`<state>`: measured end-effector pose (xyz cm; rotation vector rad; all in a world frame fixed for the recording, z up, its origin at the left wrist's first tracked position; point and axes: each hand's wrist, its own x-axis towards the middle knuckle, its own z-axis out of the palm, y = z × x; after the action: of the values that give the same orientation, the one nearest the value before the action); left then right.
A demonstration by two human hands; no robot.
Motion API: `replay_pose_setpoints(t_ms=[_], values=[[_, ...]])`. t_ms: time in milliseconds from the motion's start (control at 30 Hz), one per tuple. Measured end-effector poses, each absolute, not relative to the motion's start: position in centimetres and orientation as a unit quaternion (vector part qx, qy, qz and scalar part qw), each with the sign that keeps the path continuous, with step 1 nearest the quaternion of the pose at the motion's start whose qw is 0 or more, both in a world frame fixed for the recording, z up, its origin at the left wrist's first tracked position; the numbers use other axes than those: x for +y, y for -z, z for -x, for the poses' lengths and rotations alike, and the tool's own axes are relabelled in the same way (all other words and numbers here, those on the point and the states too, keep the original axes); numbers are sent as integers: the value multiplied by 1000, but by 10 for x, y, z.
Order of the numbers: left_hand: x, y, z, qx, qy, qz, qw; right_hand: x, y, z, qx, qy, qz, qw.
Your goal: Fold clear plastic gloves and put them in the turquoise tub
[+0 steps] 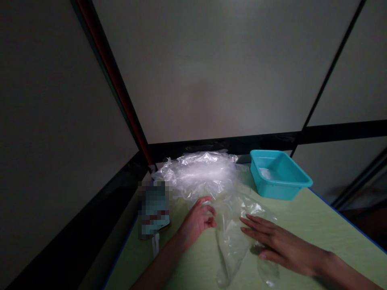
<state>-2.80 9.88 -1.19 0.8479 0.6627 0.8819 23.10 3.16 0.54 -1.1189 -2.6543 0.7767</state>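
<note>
A clear plastic bag (232,237) lies loosely spread and creased on the pale green table. My right hand (276,241) rests on the bag's right side, its fingers stretched out flat and slightly apart. At the bag's left edge is my left hand (201,219), with loosely bent fingers held apart and nothing visible gripped in them. Just beyond both hands sits a crumpled heap of clear plastic bags (205,171), stretching across the back of the table.
A turquoise plastic basin (278,189) stands at the back right, with something whitish inside. To the left lies a blurred-out object (155,211) with a white cord or strap (155,243) beside it. The green table (308,237) has a blue edge and meets a panelled wall (211,72).
</note>
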Motion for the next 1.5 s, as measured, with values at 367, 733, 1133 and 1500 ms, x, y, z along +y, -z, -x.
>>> replay_pose_setpoints(t_ms=[367, 733, 1133, 1500], values=[[86, 14, 12, 339, -388, -509, 690, 5, -19, -227, -869, -294, 394, 55], [88, 0, 14, 354, -364, -604, 614, -3, -30, -222, -853, -312, 418, 19], [108, -18, 27, 489, -430, -697, 300, -9, -59, -216, -846, -344, 404, 49], [69, -21, -3, 425, -271, -840, 203, 36, -3, -190, -886, -227, 395, 90]])
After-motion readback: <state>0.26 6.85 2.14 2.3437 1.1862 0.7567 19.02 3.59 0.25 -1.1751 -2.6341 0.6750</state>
